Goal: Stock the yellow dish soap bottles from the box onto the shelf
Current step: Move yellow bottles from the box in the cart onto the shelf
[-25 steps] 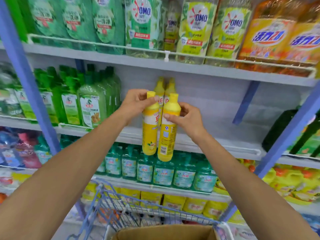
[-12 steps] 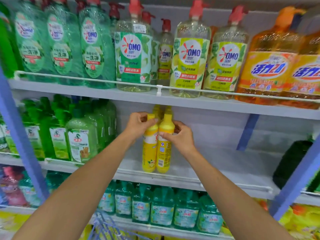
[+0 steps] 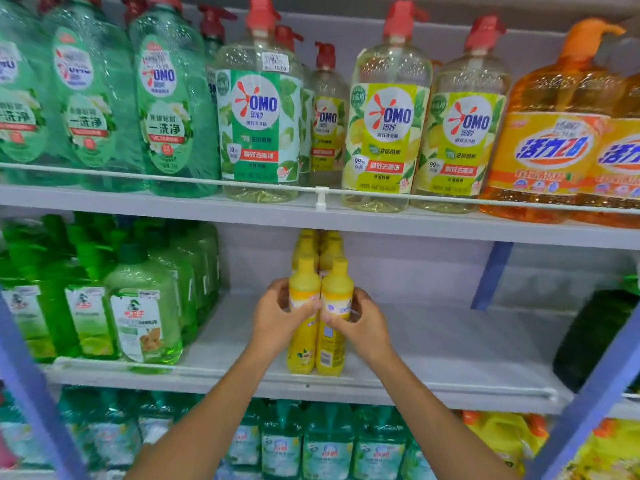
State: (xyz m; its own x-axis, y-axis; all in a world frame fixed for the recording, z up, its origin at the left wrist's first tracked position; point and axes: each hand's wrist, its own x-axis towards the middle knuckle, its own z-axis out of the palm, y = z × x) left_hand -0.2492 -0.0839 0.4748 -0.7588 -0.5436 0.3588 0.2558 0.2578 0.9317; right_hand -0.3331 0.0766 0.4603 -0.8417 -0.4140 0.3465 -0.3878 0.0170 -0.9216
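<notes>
Two yellow dish soap bottles stand upright side by side on the middle shelf, close to its front rail. My left hand grips the left yellow bottle around its middle. My right hand grips the right yellow bottle the same way. Behind them stand more yellow bottles in two short rows reaching toward the back wall. The box is out of view.
Green soap bottles fill the same shelf's left part. A dark green bottle stands at its right end. Large pump bottles line the shelf above, teal bottles the one below. Blue uprights frame the bay.
Both hands carried the two yellow bottles forward and down onto the middle shelf, in front of the earlier yellow ones. My grip slid from the caps to the bottles' middles. The camera tilted up.
</notes>
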